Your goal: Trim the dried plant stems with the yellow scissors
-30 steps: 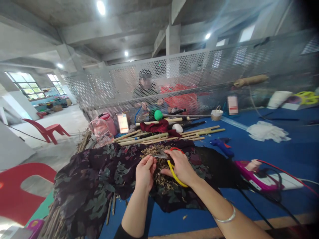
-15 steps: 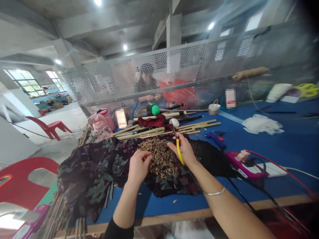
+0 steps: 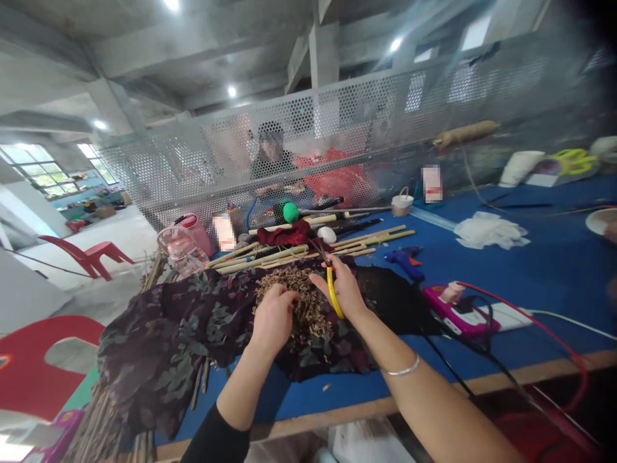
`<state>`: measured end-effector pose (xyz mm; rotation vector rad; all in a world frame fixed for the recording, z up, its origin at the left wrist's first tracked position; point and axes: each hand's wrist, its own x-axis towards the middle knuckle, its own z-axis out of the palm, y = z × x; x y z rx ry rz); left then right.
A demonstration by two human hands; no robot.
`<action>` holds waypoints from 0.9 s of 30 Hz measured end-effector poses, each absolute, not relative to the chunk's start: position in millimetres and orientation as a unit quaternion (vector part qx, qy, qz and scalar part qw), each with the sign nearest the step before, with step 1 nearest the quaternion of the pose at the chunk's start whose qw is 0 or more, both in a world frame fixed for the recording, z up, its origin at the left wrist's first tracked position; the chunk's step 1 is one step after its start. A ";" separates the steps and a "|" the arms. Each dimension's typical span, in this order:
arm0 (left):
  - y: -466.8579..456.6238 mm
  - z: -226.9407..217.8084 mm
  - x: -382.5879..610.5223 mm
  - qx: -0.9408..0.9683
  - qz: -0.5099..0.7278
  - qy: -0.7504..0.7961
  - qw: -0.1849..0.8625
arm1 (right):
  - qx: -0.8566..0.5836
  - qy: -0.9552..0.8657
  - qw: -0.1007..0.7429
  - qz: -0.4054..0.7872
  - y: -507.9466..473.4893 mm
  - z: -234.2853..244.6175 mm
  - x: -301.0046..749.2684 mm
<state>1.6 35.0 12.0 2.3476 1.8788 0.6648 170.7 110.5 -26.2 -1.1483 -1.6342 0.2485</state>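
My right hand is closed around a pair of scissors with yellow handles; the dark blades point up and away from me. Just left of it lies a heap of small brown dried plant bits. My left hand rests at the heap's left side, its fingers curled down into the bits. Whatever may be between those fingertips is hidden. Beneath the heap spreads a dark floral cloth.
Behind the heap lie several bamboo sticks, a dark red cloth and a green ball. At right are a blue glue gun and a pink power strip with cords. A person sits behind the perforated metal screen.
My left hand has moved forward and right, further onto the heap. The right hand keeps its hold on the scissors. The whole view has shifted slightly.
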 end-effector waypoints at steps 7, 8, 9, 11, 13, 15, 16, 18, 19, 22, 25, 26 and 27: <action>24.2 -1.0 28.4 0.828 0.096 0.531 0.152 | -0.485 -0.686 0.528 0.129 105.9 -18.8 171.9; 25.0 -3.8 27.2 0.825 0.108 0.533 0.154 | -0.485 -0.685 0.528 0.129 105.6 -18.2 171.7; 25.3 -6.1 25.5 0.819 0.123 0.539 0.154 | -0.485 -0.685 0.528 0.129 105.4 -17.9 171.5; 24.7 -9.7 22.1 0.804 0.144 0.558 0.148 | -0.482 -0.687 0.527 0.131 105.7 -18.1 171.3; 23.4 -11.9 20.3 0.796 0.137 0.571 0.146 | -0.480 -0.689 0.525 0.135 106.3 -19.2 171.3; 23.0 -13.0 20.7 0.800 0.110 0.572 0.146 | -0.483 -0.688 0.523 0.138 107.0 -20.8 171.2; 23.4 -13.2 21.7 0.802 0.093 0.571 0.145 | -0.486 -0.688 0.521 0.137 107.2 -21.6 171.0; 25.2 -13.0 24.5 0.800 0.064 0.578 0.147 | -0.491 -0.687 0.518 0.135 107.2 -22.5 170.3; 26.2 -12.9 26.1 0.795 0.056 0.585 0.152 | -0.492 -0.688 0.515 0.135 106.8 -22.6 169.8; 27.6 -14.6 29.9 0.771 0.089 0.605 0.180 | -0.492 -0.694 0.507 0.139 104.8 -22.1 167.8; 26.5 -19.3 30.7 0.740 0.172 0.620 0.195 | -0.483 -0.707 0.496 0.144 103.3 -22.8 165.6; 26.2 -20.6 30.0 0.729 0.196 0.625 0.196 | -0.479 -0.711 0.494 0.144 103.4 -23.8 164.9; 26.3 -21.2 28.5 0.721 0.214 0.628 0.200 | -0.475 -0.714 0.494 0.143 103.7 -25.3 164.3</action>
